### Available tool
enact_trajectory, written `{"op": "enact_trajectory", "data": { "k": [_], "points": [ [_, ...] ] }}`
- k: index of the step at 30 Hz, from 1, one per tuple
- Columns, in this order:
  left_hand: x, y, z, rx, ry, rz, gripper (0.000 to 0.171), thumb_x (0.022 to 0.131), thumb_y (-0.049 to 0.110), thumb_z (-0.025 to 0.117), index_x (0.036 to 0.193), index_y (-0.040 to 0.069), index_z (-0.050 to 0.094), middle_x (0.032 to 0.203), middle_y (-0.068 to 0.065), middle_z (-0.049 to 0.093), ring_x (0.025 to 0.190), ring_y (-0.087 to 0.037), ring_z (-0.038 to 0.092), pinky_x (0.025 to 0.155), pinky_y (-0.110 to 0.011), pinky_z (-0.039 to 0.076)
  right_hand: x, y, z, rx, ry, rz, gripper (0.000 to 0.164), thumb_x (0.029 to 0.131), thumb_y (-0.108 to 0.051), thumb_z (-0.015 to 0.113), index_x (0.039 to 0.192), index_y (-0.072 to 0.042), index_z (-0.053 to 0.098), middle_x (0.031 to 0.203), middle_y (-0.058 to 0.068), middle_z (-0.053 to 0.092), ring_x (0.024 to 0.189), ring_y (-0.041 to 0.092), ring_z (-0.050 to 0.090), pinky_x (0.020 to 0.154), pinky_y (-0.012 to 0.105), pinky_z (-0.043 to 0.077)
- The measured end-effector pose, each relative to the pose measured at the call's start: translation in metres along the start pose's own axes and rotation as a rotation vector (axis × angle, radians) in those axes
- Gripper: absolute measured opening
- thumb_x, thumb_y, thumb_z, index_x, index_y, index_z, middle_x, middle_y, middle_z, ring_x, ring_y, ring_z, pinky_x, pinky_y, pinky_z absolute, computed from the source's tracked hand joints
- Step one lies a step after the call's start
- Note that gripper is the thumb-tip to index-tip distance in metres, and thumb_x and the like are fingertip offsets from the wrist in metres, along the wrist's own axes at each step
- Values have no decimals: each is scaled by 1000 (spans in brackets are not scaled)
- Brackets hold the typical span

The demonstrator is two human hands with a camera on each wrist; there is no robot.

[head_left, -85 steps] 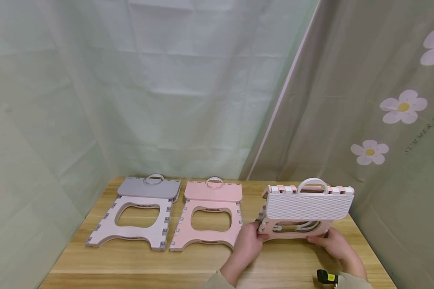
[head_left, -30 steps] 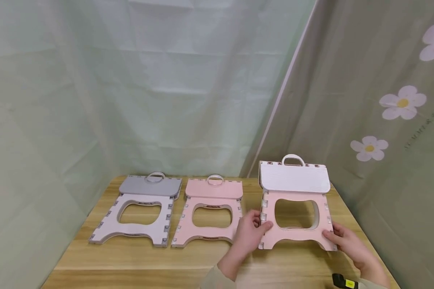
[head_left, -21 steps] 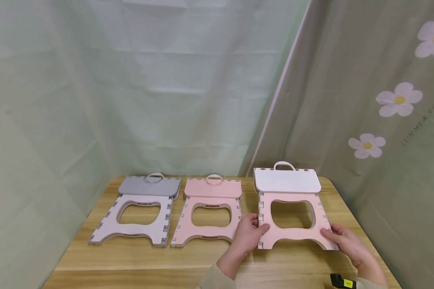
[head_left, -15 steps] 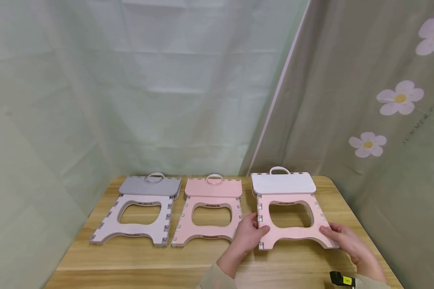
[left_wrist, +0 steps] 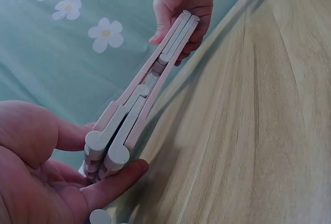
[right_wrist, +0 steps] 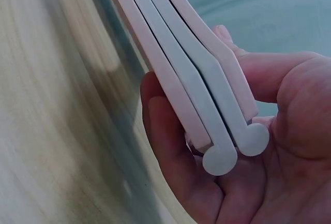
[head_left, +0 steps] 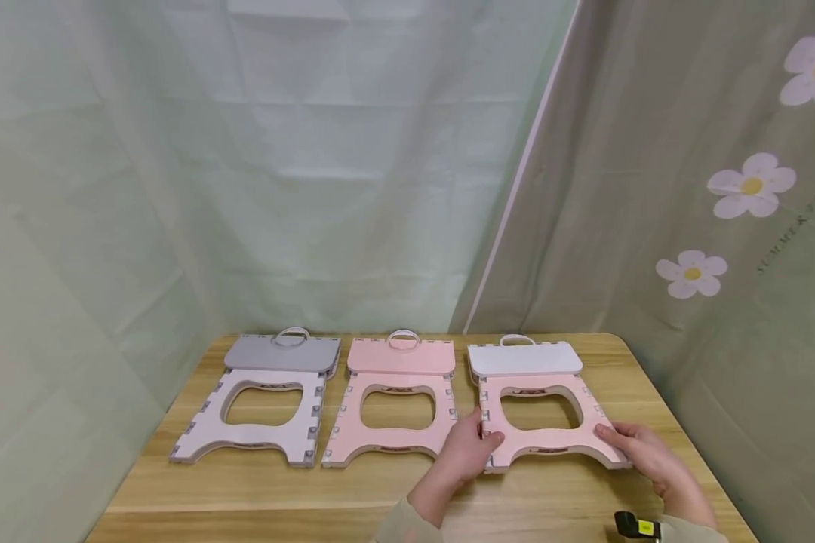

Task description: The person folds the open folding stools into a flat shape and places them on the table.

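A folded step stool (head_left: 539,440) with pink legs and a white top lies low over the right part of the table in the head view, handle end away from me. My left hand (head_left: 465,452) grips its lower left corner, thumb on the upper face. At the lower right corner my right hand (head_left: 645,456) holds it the same way. In the right wrist view, fingers (right_wrist: 170,136) curl under the stool's leg ends (right_wrist: 220,159). The left wrist view shows the folded stool (left_wrist: 137,113) edge-on between both hands, with a finger beneath it.
To the left lie two more folded stools, a pink one (head_left: 397,439) and a white one with a grey top (head_left: 261,435). They rest on the wooden table (head_left: 278,505). A curtain (head_left: 353,188) hangs behind. A black-and-yellow object (head_left: 635,526) sits at my right wrist.
The white-topped stool was tilted up toward me; its handle end has come down toward the table and shifted left. Both hands have kept their grip. The other two stools have stayed put.
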State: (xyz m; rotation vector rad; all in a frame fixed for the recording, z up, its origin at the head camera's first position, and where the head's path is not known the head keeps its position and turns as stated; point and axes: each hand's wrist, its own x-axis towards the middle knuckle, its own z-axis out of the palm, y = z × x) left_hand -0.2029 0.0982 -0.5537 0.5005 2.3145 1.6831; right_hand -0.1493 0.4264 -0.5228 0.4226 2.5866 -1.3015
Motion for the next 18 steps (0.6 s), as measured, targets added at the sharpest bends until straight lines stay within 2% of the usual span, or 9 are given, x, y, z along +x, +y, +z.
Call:
{"op": "enact_trajectory", "data": {
  "k": [4,8,12,15,18],
  "points": [
    [0,-1,-1,42,14,7,49,101,19,75,145,0,60,121,-12,73,107,-20,65,96,-45,54,4,0,4,-16,8,10,83,110,-48,56,145,26,41,132,28,63,124,40,53,106,56,43],
    [-2,0,-2,41,33,-6,61,101,20,75,153,-4,52,139,-22,67,128,-31,61,109,-52,48,9,0,7,-18,8,14,84,109,-50,56,147,24,42,137,31,60,126,40,51,108,58,41],
    [-5,5,-4,43,27,-18,81,100,27,76,157,-15,36,154,-32,50,145,-45,46,118,-58,38,10,-2,8,-16,12,15,87,109,-53,55,149,23,39,146,38,52,131,45,48,111,64,37],
    [-8,11,-6,49,20,-9,85,100,33,75,157,-17,34,162,-36,36,150,-51,35,121,-61,31,11,-3,7,-33,35,6,85,109,-53,55,149,21,42,149,40,48,131,47,48,110,63,38],
    [-9,18,-12,39,43,34,79,101,33,73,157,-13,40,167,-36,27,153,-54,28,121,-64,27,10,-6,5,-64,79,-13,78,110,-51,55,148,17,48,148,39,50,128,45,53,104,57,45]
  ]
}}
